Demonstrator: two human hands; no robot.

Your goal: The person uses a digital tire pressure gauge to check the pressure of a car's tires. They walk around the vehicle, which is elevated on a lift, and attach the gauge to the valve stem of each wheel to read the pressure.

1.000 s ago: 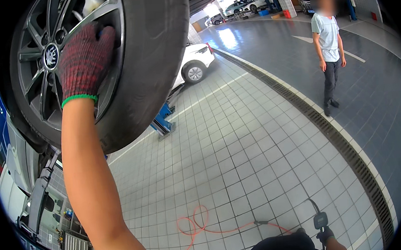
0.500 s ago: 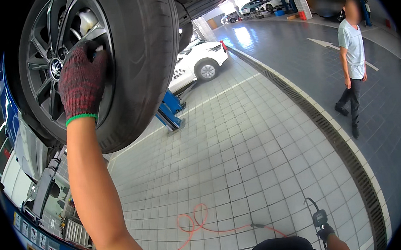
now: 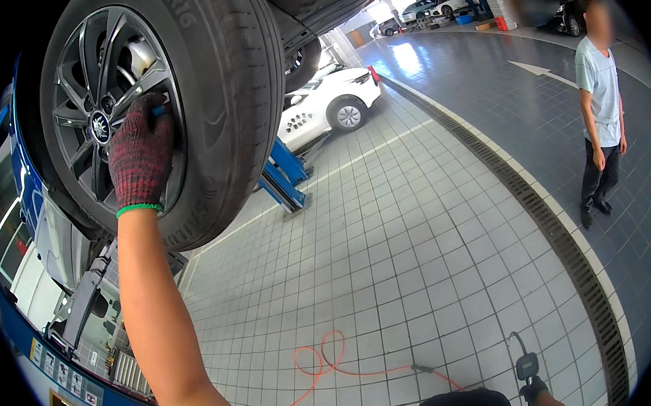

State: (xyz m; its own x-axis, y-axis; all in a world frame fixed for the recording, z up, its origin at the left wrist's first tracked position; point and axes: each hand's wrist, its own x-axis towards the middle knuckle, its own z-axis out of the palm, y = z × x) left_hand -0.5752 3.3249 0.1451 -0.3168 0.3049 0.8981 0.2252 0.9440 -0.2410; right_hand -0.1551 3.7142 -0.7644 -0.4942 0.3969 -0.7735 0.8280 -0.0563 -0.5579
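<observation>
My left hand [image 3: 141, 152], in a dark red and black knit glove with a green cuff, is raised against the spokes of a car wheel [image 3: 74, 91]. Its fingers are bent and closed near the rim's right inner edge. A small blue bit [image 3: 158, 110] shows between thumb and fingers; what it belongs to is hidden. Around the dark alloy rim sits a black tire [image 3: 215, 82]. Low at the right, my right hand [image 3: 535, 390], in a dark glove, is wrapped round a tire inflator gun [image 3: 528, 366] with a black gauge and a short curved hose.
The raised car's underside [image 3: 334, 2] hangs overhead. A red air hose [image 3: 383, 372] loops across the tiled floor [image 3: 361, 276]. Blue lift parts [image 3: 283, 183] stand before a white car [image 3: 334, 104]. A drain grate [image 3: 525, 196] runs along the right, and a person [image 3: 600, 108] stands beyond it.
The view has shifted slightly, so most things sit a little further right. The blue bit in my left hand now shows more clearly. The person has stepped nearer.
</observation>
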